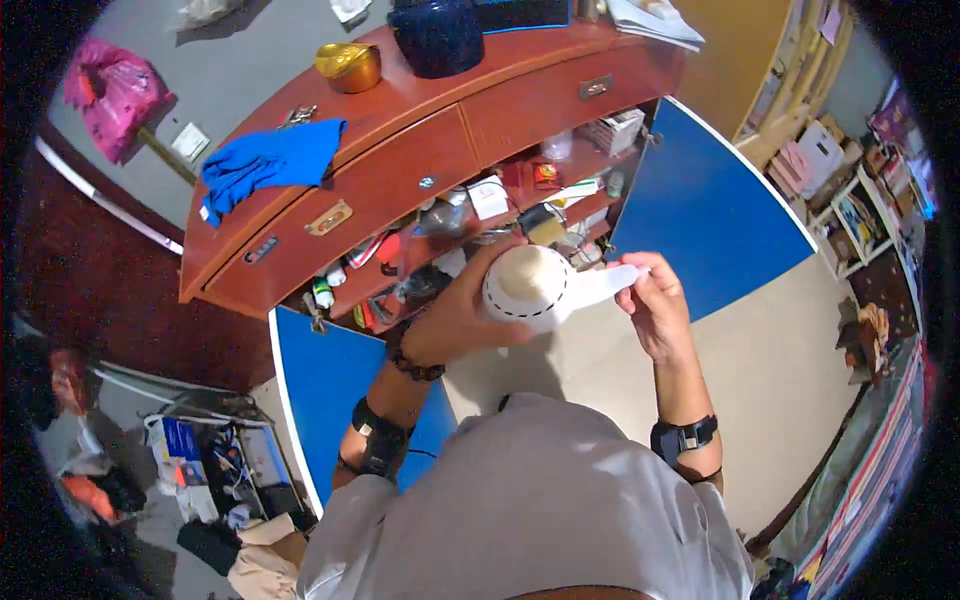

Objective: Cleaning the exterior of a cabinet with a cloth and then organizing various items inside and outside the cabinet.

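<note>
My left hand (480, 300) is wrapped around a white cylindrical container (529, 285) with a dashed dark line around its pale round top. From the container's right side a white strip (604, 286) sticks out, and my right hand (656, 300) pinches its far end between thumb and fingers. What the strip is made of cannot be told. Both hands are in front of an open wooden cabinet (397, 184) with reddish-brown drawers. Behind my left hand, its shelves hold boxes, plastic bags and a small white and green bottle (323, 292).
Blue cabinet doors stand open at the right (705, 210) and left (322, 405). On the cabinet top lie a blue cloth (274, 161), a golden bowl (349, 69) and a dark container (439, 37). A pink plastic bag (116, 97) hangs at the upper left.
</note>
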`<state>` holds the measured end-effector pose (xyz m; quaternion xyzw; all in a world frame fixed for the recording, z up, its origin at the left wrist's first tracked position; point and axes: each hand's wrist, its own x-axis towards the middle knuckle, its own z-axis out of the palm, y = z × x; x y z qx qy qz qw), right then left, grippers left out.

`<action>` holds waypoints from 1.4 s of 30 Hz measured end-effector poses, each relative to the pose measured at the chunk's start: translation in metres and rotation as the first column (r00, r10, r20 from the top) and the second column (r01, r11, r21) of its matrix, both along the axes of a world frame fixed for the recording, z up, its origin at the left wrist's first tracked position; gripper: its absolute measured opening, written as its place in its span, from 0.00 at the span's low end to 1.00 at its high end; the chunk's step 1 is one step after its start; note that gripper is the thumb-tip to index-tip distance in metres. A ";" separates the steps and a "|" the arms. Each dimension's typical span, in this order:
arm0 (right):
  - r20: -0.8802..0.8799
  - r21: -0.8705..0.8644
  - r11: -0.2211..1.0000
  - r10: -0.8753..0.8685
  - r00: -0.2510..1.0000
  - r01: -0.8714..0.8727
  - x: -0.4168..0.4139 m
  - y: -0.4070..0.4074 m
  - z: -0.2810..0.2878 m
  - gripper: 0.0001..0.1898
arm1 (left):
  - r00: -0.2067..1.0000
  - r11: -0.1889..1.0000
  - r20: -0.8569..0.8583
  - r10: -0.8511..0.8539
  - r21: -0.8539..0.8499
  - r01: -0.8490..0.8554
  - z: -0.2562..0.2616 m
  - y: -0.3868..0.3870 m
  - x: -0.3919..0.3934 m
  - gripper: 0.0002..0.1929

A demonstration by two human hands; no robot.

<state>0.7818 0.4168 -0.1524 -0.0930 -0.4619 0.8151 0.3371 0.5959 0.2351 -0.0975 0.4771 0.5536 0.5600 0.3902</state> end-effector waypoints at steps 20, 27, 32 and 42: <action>0.409 0.456 0.878 -0.059 0.911 -0.148 0.013 0.002 -0.008 0.12 | 0.912 0.994 -0.408 0.046 -0.073 -0.083 -0.030 0.014 0.015 0.48; 0.568 0.454 0.824 0.026 0.823 -0.340 0.016 -0.003 -0.013 0.08 | 0.936 0.995 -0.344 -0.071 -0.090 0.042 -0.008 0.007 0.023 0.49; 0.533 0.481 0.799 0.061 0.844 -0.361 0.007 -0.006 -0.011 0.05 | 0.993 0.999 -0.117 -0.023 -0.045 0.018 -0.012 -0.006 0.024 0.49; 0.434 0.362 0.894 0.088 0.897 -0.263 -0.011 -0.010 -0.004 0.13 | 0.752 0.753 -0.178 0.634 0.362 -0.549 0.046 -0.081 -0.048 0.43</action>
